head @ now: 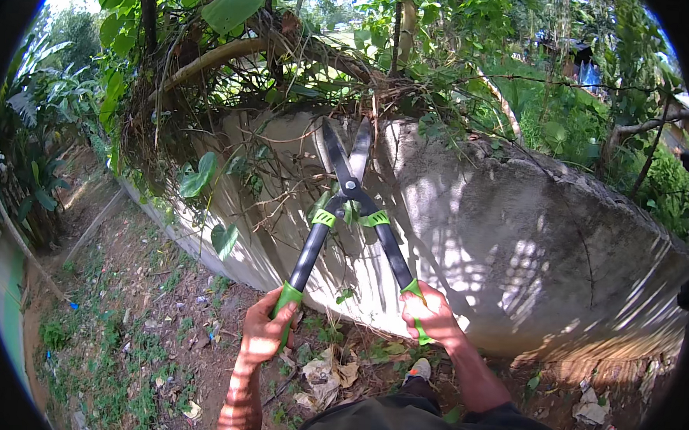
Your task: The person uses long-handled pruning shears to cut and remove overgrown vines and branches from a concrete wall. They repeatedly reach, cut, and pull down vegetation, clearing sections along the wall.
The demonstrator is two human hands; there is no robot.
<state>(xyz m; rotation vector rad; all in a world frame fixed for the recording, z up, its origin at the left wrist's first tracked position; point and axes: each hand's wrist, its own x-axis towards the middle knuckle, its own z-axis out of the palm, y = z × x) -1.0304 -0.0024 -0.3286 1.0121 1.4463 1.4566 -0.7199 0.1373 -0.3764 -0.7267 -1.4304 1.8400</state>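
Observation:
My left hand (267, 325) is closed round the green grip of one handle of a pair of hedge shears (351, 185). The other green grip is in my right hand (428, 314). Both black handles are spread, and the blades stand apart in a V, pointing up to the top edge of a concrete wall (466, 233). Thin dry stems (281, 197) and a few green vine leaves (198, 176) hang down the wall left of the blades. Just above the blade tips lies a tangle of vines and twigs (380, 88).
A thick bent branch (212, 59) arches over the wall at upper left. Barbed wire (567, 83) runs above the wall at right. Dry leaves and litter (321, 377) lie on the sloping ground near my shoe (420, 369). A pole (95, 225) leans at left.

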